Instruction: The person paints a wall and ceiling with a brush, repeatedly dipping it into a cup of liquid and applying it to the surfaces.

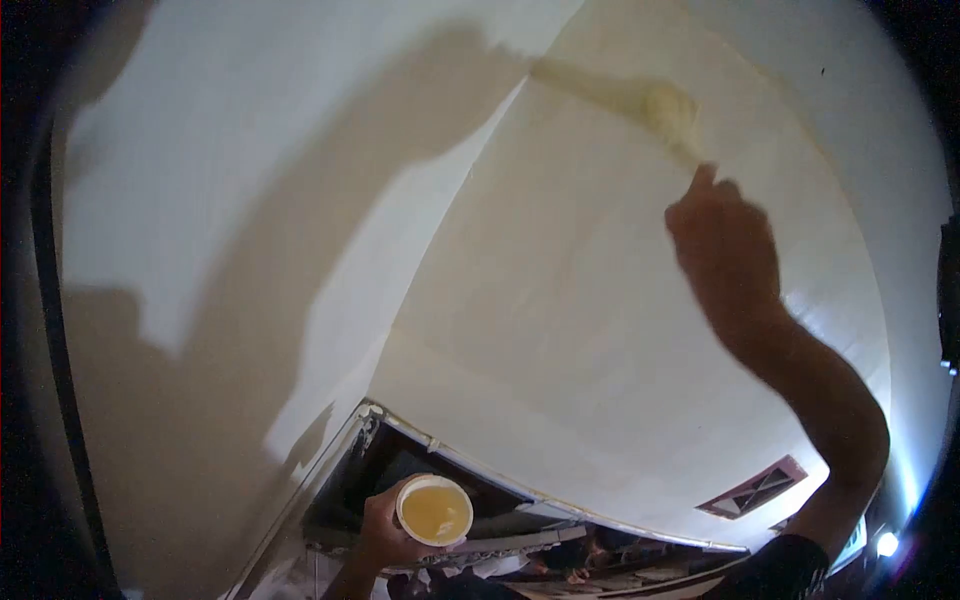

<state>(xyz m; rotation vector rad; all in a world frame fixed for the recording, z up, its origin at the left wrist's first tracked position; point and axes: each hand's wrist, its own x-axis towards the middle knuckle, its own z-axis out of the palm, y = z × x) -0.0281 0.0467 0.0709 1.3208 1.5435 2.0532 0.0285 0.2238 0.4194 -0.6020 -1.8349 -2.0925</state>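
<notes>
My right hand (725,235) is raised high against the cream wall (580,310), closed around the handle of a paintbrush (672,112). The brush head is blurred and pale yellow, overlapping the wall near its upper part. A darker yellowish band (590,86) runs left from the brush towards the wall corner. Low in the view, my left hand (382,530) is wrapped around a white cup (404,500) of yellow paint (437,512), its open top facing me.
A white wall (250,90) adjoins on the left, with my arm's large shadow (330,190) across it. Below are a dark recess (400,455) with a rough edge and cluttered shelving (640,560). A framed vent (755,488) and a bright lamp (887,543) are at lower right.
</notes>
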